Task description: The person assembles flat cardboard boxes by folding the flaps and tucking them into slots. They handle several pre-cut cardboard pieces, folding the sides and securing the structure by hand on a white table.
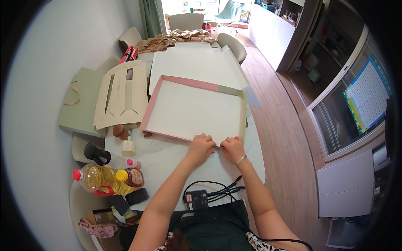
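Observation:
A shallow cardboard box tray (180, 136) lies on the table, white inside, with low walls that are pink on the left and greenish on the right. My left hand (202, 147) is closed on its near wall, fingers curled over the edge. Close beside it, my right hand (233, 148) pinches the same wall near the near right corner. Between the two hands a short dark edge shows, too small to make out. Under and beyond the tray lies a large flat white cardboard sheet (188, 58) with cut corners.
A cream die-cut cardboard piece (121, 94) and a green gift bag (81, 100) lie at the left. Nearer stand an oil bottle (98, 178), a yellow-capped bottle (135, 178) and a clear black-topped bottle (98, 154). A black box with cables (197, 200) lies between my forearms.

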Motion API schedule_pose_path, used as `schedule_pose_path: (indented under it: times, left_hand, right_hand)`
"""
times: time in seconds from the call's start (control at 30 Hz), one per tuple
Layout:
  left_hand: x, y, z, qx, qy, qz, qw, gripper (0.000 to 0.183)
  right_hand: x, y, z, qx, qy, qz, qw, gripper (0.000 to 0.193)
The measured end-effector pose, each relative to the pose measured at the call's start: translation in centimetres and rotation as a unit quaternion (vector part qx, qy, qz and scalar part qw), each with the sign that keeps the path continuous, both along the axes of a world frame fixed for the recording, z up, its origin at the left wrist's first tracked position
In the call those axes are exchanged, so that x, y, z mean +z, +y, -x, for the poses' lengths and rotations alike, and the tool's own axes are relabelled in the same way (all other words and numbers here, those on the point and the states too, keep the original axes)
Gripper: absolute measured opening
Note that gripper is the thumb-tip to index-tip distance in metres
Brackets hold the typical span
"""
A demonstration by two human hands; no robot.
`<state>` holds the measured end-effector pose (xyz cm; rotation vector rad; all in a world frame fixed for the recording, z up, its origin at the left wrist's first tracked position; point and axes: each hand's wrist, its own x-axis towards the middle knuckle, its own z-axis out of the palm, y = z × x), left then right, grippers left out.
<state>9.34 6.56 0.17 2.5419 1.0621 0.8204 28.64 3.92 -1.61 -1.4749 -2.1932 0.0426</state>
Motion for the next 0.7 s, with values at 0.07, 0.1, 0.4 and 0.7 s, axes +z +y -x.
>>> schedule_pose_path:
  times: [0.07, 0.1, 0.4, 0.7]
  left_hand:
    - [-1.3, 0.1, -1.4, -0.012, -0.003, -0.018, 1.000, 0.007]
    - [-1.8, 0.2, -1.6, 0.000, 0.004, -0.019, 1.000, 0.007]
    - [0.0, -0.7, -1.9, -0.017, 0.038, -0.026, 0.999, 0.008]
    - [0.1, -0.9, -3.5, -0.073, -0.009, -0.026, 0.997, 0.008]
  right_hand:
    - [0.1, 0.4, 0.6, 0.008, -0.007, 0.001, 1.000, 0.005]
    - [0.3, 0.5, 0.5, 0.022, 0.005, 0.003, 1.000, 0.005]
    - [0.9, -0.6, -3.9, -0.283, 0.339, 0.061, 0.895, 0.018]
    - [-1.7, -0.6, -4.1, -0.163, 0.516, 0.182, 0.821, 0.030]
